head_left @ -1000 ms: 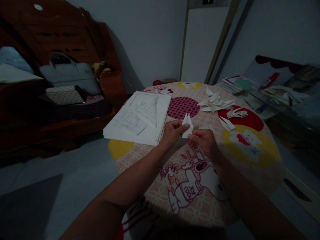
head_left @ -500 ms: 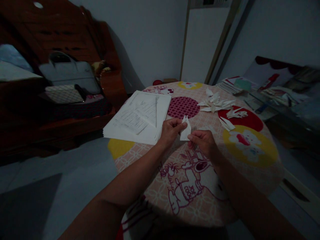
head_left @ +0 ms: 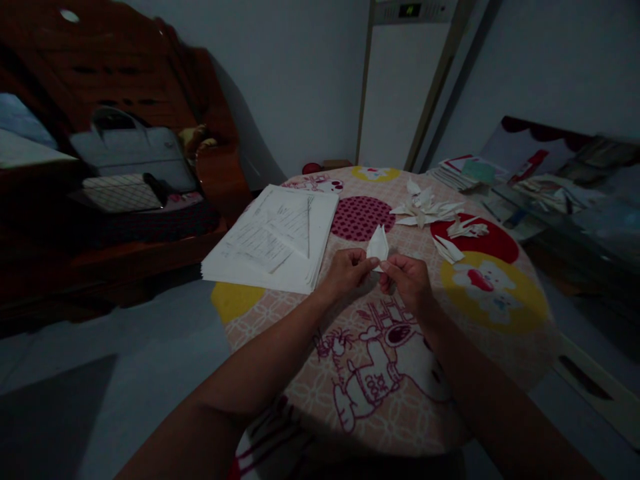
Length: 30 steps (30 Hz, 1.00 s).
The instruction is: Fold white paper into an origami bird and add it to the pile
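A small folded white paper piece (head_left: pixel 377 245) stands upright between both hands above the round table (head_left: pixel 390 373). My left hand (head_left: pixel 345 272) pinches its lower left edge with thumb and fingers closed. My right hand (head_left: pixel 407 280) pinches its lower right edge, fingers curled. Both hands hover just over the patterned pink tablecloth near the table's middle.
A stack of printed sheets (head_left: pixel 275 237) lies on the table's left. Several folded white paper shapes (head_left: pixel 427 207) and smaller folded pieces (head_left: pixel 457 240) lie at the far right. A wooden bench with a grey bag (head_left: pixel 133 150) stands left. Books and papers (head_left: pixel 500 177) lie right.
The paper piece has been turned more upright and both hands have closed in on its lower end. The camera view has shifted slightly down and left.
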{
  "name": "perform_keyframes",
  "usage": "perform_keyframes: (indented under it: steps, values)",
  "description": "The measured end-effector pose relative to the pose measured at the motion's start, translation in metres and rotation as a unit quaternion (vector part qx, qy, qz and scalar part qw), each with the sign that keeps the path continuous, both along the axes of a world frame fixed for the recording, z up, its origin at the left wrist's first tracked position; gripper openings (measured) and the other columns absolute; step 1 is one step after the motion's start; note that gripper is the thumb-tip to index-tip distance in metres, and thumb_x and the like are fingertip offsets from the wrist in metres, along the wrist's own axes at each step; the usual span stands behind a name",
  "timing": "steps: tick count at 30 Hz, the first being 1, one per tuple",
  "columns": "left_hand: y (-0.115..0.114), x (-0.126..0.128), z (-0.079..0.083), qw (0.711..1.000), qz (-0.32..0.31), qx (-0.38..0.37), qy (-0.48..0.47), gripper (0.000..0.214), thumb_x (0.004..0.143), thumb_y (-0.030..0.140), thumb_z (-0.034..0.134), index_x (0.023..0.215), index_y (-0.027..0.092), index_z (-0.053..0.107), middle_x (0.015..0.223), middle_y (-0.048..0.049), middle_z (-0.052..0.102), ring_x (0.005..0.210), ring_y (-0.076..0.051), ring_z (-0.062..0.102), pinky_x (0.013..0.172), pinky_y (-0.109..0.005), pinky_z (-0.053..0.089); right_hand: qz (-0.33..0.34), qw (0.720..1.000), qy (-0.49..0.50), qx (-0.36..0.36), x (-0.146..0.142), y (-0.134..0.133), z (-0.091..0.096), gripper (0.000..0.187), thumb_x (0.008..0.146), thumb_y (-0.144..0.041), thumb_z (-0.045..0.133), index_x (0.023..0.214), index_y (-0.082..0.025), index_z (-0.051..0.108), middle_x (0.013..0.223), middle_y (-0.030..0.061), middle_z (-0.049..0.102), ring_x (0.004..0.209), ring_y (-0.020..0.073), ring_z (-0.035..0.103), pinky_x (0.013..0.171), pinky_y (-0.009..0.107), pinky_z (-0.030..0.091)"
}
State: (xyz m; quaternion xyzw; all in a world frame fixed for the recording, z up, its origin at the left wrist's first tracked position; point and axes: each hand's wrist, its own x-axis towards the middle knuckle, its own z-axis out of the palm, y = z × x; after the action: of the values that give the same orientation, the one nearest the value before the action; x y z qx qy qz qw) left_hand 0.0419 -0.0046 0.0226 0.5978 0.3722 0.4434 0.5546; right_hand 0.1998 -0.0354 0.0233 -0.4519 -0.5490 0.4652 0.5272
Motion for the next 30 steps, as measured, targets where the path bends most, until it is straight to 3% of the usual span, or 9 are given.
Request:
perform_keyframes:
  steps: [4,10,16,22,30]
  values:
    - [-0.0015,0.0001,-0.001,1.0,0.021,0.013,-0.004,0.048,0.078,0.053,0.07,0.056,0.017,0.046,0.045,0.0058,0.046,0.036,-0.004,0.037,0.039,-0.019,0.025,-0.007,1.0,0.004,0.008,-0.0024,-0.0002,0.0001,0.036,0.079,-0.047,0.069,0.061,-0.017,0.063,0.05,-0.0008,0.06,0.041,0.0102,0.053,0.041,0.022,0.042]
    - [0.0026,-0.0039,0.0017,0.999,-0.025,-0.027,-0.034,0.046,0.07,0.051,0.078,0.062,0.017,0.049,0.05,0.0033,0.056,0.04,-0.007,0.048,0.041,-0.02,0.036,-0.043,0.998,-0.032,0.025,-0.0003,0.0027,-0.0035,0.03,0.079,-0.043,0.069,0.066,-0.017,0.066,0.054,-0.0003,0.063,0.044,0.0108,0.055,0.043,0.023,0.045]
    - [0.0066,-0.0045,-0.0048,0.999,-0.026,-0.012,-0.026,0.038,0.069,0.044,0.079,0.067,0.016,0.053,0.052,0.003,0.058,0.044,-0.009,0.054,0.045,-0.02,0.039,-0.127,0.988,0.006,0.085,0.0029,0.0044,-0.0011,0.025,0.076,-0.035,0.072,0.094,-0.018,0.071,0.069,0.0001,0.071,0.053,0.0128,0.062,0.05,0.025,0.052]
    - [0.0066,-0.0045,-0.0078,0.999,-0.026,0.03,0.015,0.03,0.073,0.034,0.072,0.062,0.017,0.051,0.052,0.0029,0.058,0.047,-0.009,0.054,0.047,-0.02,0.039,-0.161,0.979,-0.027,0.119,0.0041,0.0029,0.0027,0.014,0.075,-0.032,0.071,0.076,-0.018,0.07,0.064,-0.0005,0.067,0.054,0.0132,0.062,0.052,0.026,0.053]
    - [0.0078,-0.007,-0.0057,0.998,-0.014,0.049,0.028,0.025,0.074,0.031,0.07,0.061,0.016,0.055,0.057,0.0013,0.061,0.052,-0.01,0.056,0.052,-0.02,0.041,-0.123,0.98,-0.058,0.145,0.0066,-0.0001,0.0031,0.016,0.084,-0.033,0.064,0.079,-0.02,0.073,0.079,0.0024,0.07,0.065,0.0155,0.063,0.058,0.028,0.054]
